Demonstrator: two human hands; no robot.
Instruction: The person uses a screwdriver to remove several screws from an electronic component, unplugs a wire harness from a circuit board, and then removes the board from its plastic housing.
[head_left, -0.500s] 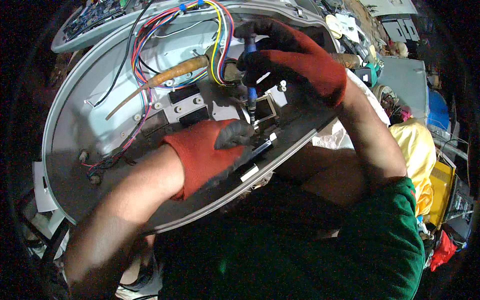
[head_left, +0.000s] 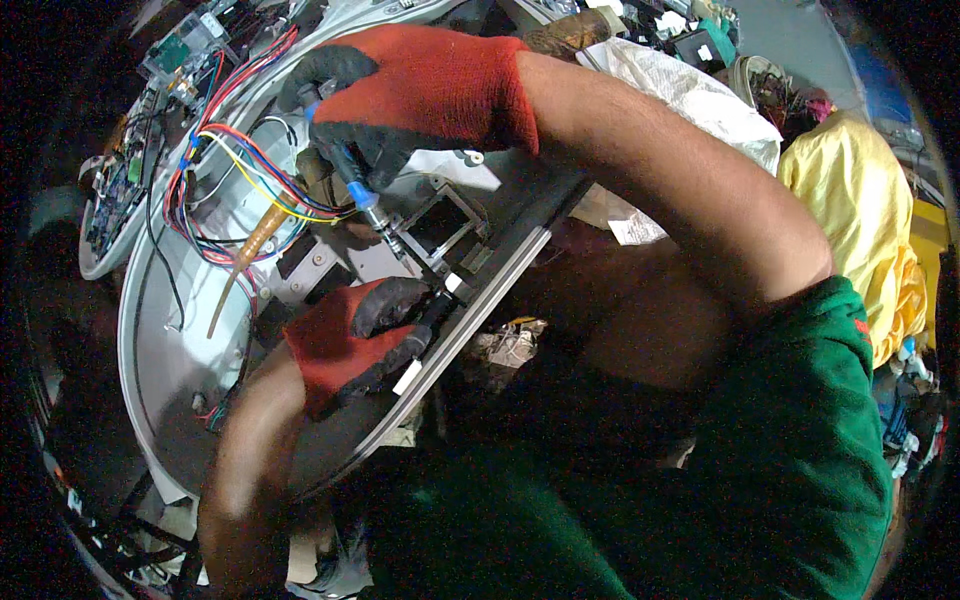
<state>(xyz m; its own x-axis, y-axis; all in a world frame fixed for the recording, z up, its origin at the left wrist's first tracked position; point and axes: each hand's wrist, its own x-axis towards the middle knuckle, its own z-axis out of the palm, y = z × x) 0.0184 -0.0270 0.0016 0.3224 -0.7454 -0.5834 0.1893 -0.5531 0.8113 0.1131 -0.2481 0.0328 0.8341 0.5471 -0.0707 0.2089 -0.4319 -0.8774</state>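
My right hand point(head_left: 425, 90), in a red glove with a dark palm, is closed round a blue-handled screwdriver point(head_left: 362, 197). Its tip points down at the small parts beside a rectangular metal frame point(head_left: 440, 215) inside a grey, rounded plastic housing point(head_left: 135, 345). My left hand point(head_left: 360, 335), gloved alike, rests in the housing below the tip. Its fingers are closed at a dark strip-like part with a white end point(head_left: 456, 285); what lies between them is hidden. A wooden-handled tool point(head_left: 262, 235) with a thin end lies across the housing beyond my left hand.
A bundle of coloured wires point(head_left: 185, 180) loops over the housing's far left side. Beyond its edge lies a second shell with circuit boards point(head_left: 125, 180). On the right are a white sack point(head_left: 660, 85), a yellow cloth point(head_left: 850, 190) and mixed scrap.
The view has turned, so the housing now sits more steeply tilted. The screwdriver has gone from nearly upright to slanting, with my right hand at its upper left. My left hand stays by the tip.
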